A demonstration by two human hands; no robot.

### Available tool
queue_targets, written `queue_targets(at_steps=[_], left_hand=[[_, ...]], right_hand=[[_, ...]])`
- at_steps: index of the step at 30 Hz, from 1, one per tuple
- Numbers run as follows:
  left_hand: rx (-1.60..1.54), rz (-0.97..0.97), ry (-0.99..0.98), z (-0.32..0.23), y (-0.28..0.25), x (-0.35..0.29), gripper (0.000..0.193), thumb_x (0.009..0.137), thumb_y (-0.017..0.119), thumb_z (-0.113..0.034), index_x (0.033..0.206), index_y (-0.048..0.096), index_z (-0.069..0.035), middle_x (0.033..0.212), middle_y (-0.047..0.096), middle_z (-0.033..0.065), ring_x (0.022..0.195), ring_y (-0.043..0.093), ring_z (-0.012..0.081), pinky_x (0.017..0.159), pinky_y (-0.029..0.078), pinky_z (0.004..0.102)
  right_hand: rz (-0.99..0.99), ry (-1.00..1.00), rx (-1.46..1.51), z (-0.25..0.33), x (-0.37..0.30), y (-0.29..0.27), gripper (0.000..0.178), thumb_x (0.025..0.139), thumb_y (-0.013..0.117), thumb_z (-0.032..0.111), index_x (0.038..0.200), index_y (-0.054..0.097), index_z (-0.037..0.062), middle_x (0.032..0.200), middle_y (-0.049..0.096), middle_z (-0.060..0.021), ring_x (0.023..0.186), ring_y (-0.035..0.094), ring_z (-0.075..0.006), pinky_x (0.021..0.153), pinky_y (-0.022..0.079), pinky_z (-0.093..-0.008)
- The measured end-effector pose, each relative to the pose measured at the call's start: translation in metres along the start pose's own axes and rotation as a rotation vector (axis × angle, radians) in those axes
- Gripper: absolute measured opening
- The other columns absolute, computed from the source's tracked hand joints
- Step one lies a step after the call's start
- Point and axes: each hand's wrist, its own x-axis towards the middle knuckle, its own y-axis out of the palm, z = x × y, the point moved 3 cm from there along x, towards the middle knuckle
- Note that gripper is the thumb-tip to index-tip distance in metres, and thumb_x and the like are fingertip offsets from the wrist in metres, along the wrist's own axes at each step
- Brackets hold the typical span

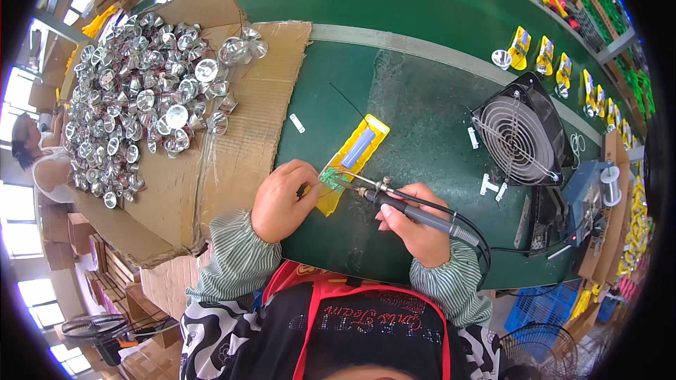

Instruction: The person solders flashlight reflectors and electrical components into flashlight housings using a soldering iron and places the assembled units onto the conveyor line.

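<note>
A soldering iron (415,215) with a thin feed tube is gripped in my right hand (427,229). Its tip reaches a small green circuit board (333,178). That board lies on a yellow plastic casing (373,127), which also bears a pale blue cylindrical battery (359,148). The casing rests slanted on the green work surface, and a black wire (346,100) sticks out past its far end. My left hand (285,200) is closed at the board's left edge, thumb and forefinger pinched together. What sits between those fingertips is hidden.
Silvery reflector cups (141,98) fill a cardboard sheet (257,98) on the left. To the right stand a black fan (517,130), a blue soldering station (588,193) and a solder spool (610,176). Small white pieces (297,123) lie about. Yellow casings (544,55) line the far right.
</note>
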Motion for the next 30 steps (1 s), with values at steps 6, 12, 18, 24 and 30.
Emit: queue_targets(at_steps=[6,12,18,24,30], left_hand=[[0.005,0.001,0.01,0.002,0.001,0.0,0.009,0.076,0.062,-0.005,0.078,0.057,0.002,0.087,0.06,0.0128,0.08,0.06,0.0276,0.071,0.048,0.0341],[0.009,-0.005,0.004,0.001,0.001,0.0,0.008,0.076,0.062,-0.005,0.078,0.057,0.002,0.087,0.06,0.0127,0.08,0.06,0.0274,0.071,0.048,0.034],[0.021,-0.006,-0.002,0.0,0.0,-0.001,0.008,0.077,0.063,-0.005,0.079,0.059,0.001,0.086,0.061,0.0119,0.08,0.06,0.0265,0.07,0.048,0.0331],[-0.069,-0.077,-0.048,-0.004,-0.004,-0.005,0.007,0.078,0.063,-0.006,0.081,0.061,0.001,0.088,0.06,0.0128,0.081,0.058,0.0298,0.072,0.047,0.0367],[0.158,-0.037,0.075,-0.009,0.003,-0.003,0.008,0.078,0.064,-0.007,0.081,0.062,0.0,0.093,0.059,0.0115,0.085,0.056,0.028,0.074,0.046,0.0355]], right_hand=[[-0.018,-0.032,-0.012,0.004,-0.003,-0.001,0.014,0.079,0.063,-0.001,0.09,0.055,-0.0056,0.075,0.066,-0.0114,0.062,0.064,-0.0129,0.056,0.053,-0.0248],[-0.063,-0.028,0.008,0.01,-0.008,-0.009,0.015,0.079,0.063,-0.001,0.091,0.055,-0.006,0.074,0.066,-0.0121,0.062,0.064,-0.0134,0.057,0.053,-0.025],[-0.038,-0.04,-0.004,0.011,-0.013,-0.012,0.016,0.079,0.063,-0.001,0.092,0.055,-0.0064,0.074,0.066,-0.012,0.061,0.064,-0.0131,0.056,0.053,-0.0248],[-0.014,-0.049,-0.021,0.011,-0.012,-0.011,0.016,0.079,0.063,-0.001,0.092,0.055,-0.0064,0.074,0.066,-0.0116,0.061,0.064,-0.0126,0.055,0.053,-0.0246],[0.027,-0.014,-0.022,0.008,-0.01,-0.01,0.016,0.081,0.061,-0.001,0.093,0.053,-0.0063,0.077,0.065,-0.0133,0.065,0.064,-0.014,0.058,0.054,-0.0254]])
